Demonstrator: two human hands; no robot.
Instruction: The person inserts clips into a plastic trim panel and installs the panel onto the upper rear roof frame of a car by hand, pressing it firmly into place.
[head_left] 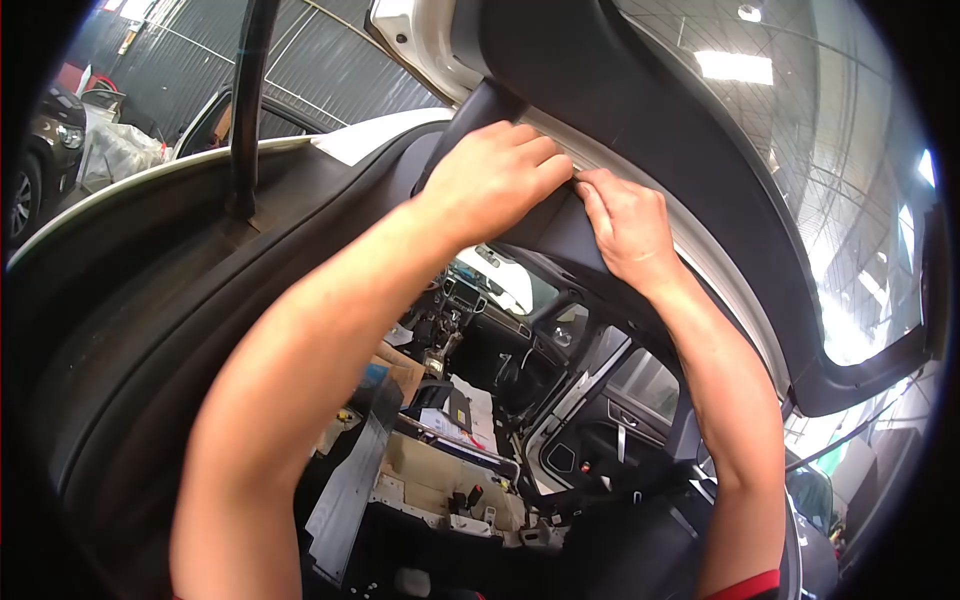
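Both my hands are raised to the upper rear edge of a car's open tailgate frame. My left hand [505,180] is closed, its fingers curled over that edge. Close beside it, my right hand [632,228] is closed too, thumb and fingers pinched at the same edge. What lies in the fingers is mostly hidden. A dark trim panel [552,228] sits just below the hands. Along the left side of the opening a black rubber seal [275,243] runs up towards them. The raised tailgate [640,95] with its dark inner lining hangs above.
A gas strut [250,110] stands at the left of the opening. Inside, the car is stripped, with a bare floor [430,470], a long grey panel [355,480] and loose parts. Further off are an open side door [615,425] and another car [45,150].
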